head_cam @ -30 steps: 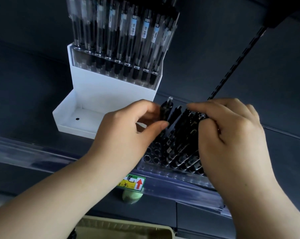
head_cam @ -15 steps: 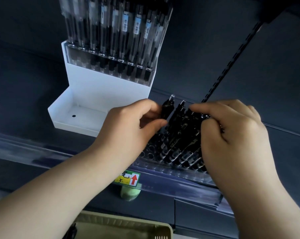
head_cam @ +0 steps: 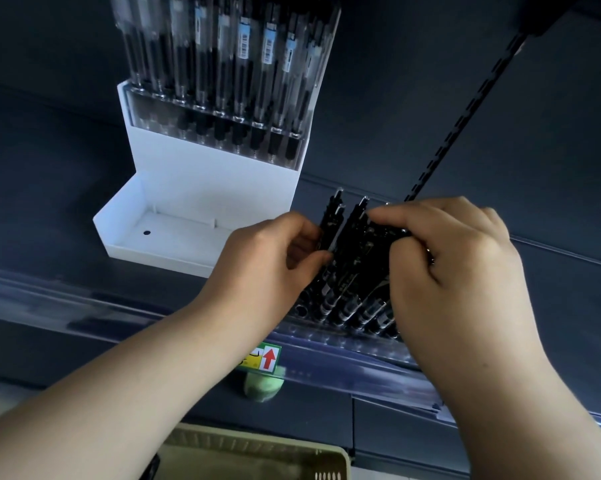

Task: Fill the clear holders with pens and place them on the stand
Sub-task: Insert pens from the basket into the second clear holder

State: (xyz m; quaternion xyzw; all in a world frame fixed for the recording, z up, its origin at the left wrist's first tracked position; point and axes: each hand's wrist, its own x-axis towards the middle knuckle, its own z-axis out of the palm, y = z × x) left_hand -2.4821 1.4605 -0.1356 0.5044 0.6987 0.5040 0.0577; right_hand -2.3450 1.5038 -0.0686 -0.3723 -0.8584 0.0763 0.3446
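Several black pens (head_cam: 358,251) stand between the hands, tips in clear holder (head_cam: 326,329), tops tilted up-away; left hand (head_cam: 264,258) pinches one, right hand (head_cam: 455,268) grips others.

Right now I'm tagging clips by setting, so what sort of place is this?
Probably a shop's stationery shelf: a white display stand holding barcoded pens, a slotted shelf rail, and a label on the shelf edge.

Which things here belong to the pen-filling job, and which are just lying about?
Job: left hand and right hand gripping black pens; clear holder under them; white stand; filled holder on its upper tier.
Lying about: arrow label; green object; beige basket.
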